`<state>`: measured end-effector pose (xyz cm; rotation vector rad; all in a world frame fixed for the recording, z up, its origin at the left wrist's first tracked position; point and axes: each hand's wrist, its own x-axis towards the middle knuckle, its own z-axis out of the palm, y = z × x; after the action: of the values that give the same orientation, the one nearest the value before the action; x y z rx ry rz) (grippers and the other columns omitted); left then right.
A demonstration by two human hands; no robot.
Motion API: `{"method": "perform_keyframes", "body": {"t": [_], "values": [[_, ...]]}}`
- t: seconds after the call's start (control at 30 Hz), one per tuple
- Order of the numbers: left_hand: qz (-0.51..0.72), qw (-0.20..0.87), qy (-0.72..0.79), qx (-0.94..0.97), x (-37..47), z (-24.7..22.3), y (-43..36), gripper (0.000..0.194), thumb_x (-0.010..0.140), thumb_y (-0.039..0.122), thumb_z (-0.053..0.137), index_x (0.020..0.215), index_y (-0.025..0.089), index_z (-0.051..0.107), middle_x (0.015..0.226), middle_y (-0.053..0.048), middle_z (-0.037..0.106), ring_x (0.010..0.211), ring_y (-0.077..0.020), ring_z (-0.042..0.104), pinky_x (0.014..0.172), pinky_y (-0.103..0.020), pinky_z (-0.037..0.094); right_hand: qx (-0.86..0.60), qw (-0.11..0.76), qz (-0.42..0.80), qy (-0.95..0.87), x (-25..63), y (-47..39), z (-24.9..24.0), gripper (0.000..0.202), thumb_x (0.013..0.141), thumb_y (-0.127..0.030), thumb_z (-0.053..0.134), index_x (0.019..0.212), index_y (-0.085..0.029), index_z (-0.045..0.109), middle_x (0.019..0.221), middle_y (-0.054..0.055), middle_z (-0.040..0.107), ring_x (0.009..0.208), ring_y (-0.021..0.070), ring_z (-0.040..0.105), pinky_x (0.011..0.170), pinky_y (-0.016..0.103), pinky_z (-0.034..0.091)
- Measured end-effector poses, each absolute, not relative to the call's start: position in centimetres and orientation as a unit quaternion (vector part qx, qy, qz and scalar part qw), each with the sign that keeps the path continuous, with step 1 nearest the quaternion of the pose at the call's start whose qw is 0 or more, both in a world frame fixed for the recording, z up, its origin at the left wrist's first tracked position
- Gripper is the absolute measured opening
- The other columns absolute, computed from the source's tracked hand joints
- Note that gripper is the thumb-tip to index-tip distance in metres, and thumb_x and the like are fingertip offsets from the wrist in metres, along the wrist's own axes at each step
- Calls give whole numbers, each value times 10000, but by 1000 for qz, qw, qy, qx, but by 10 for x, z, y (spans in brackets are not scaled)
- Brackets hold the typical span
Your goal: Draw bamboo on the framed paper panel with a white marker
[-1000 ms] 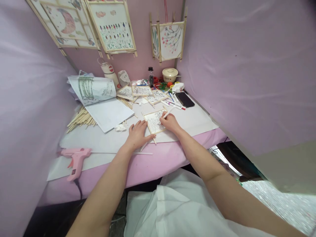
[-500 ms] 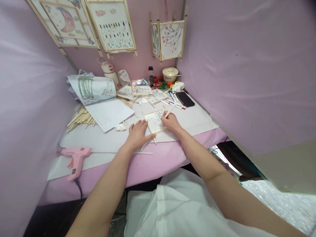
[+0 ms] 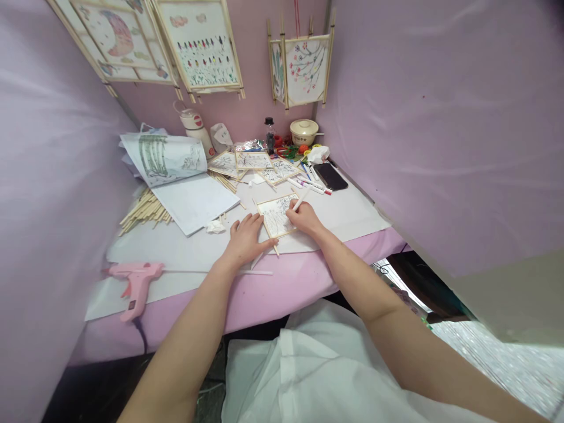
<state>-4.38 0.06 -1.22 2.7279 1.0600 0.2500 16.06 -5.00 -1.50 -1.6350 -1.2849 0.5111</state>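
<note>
Head view: framed paper panel (image 3: 275, 215) lies on surface (image 3: 352, 214), pinned flat by left hand (image 3: 244, 239); white marker (image 3: 301, 200) pinched in right hand (image 3: 304, 218) fingers. Ink could smear if panel slips.

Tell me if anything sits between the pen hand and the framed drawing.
Nothing visible does. The right hand rests at the framed drawing with its white pen over the paper; the left hand lies flat at the frame's left edge.
</note>
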Motion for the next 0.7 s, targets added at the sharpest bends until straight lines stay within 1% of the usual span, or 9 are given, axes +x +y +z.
{"method": "perform_keyframes", "body": {"t": [0.27, 0.37, 0.53, 0.7], "values": [[84, 100, 357, 925, -44, -13, 2, 784, 839, 660, 516, 1455, 193, 388, 1539, -133, 380, 1446, -324, 272, 1144, -588, 193, -660, 483, 214, -535, 160, -51, -16, 146, 671, -251, 492, 564, -220, 397, 515, -61, 379, 555, 119, 392, 573, 259, 314], [83, 99, 356, 926, -44, -13, 1, 793, 835, 662, 520, 1453, 183, 390, 1536, -133, 385, 1444, -327, 275, 1144, -589, 195, -658, 497, 207, -526, 162, -52, -14, 153, 670, -256, 492, 567, -221, 383, 519, -63, 352, 548, 116, 379, 558, 257, 303], [83, 97, 358, 925, -44, -13, 1, 789, 832, 657, 528, 1451, 184, 394, 1530, -141, 392, 1442, -330, 279, 1143, -586, 199, -670, 542, 162, -481, 169, -54, -10, 126, 688, -259, 473, 618, -233, 371, 537, -62, 362, 554, 122, 374, 551, 259, 299], [84, 98, 360, 924, -44, -13, 1, 790, 831, 653, 532, 1448, 179, 399, 1530, -139, 392, 1441, -335, 281, 1146, -590, 197, -676, 584, 121, -432, 176, -53, -10, 123, 689, -253, 486, 615, -233, 390, 530, -58, 428, 551, 127, 422, 575, 263, 339]]}}
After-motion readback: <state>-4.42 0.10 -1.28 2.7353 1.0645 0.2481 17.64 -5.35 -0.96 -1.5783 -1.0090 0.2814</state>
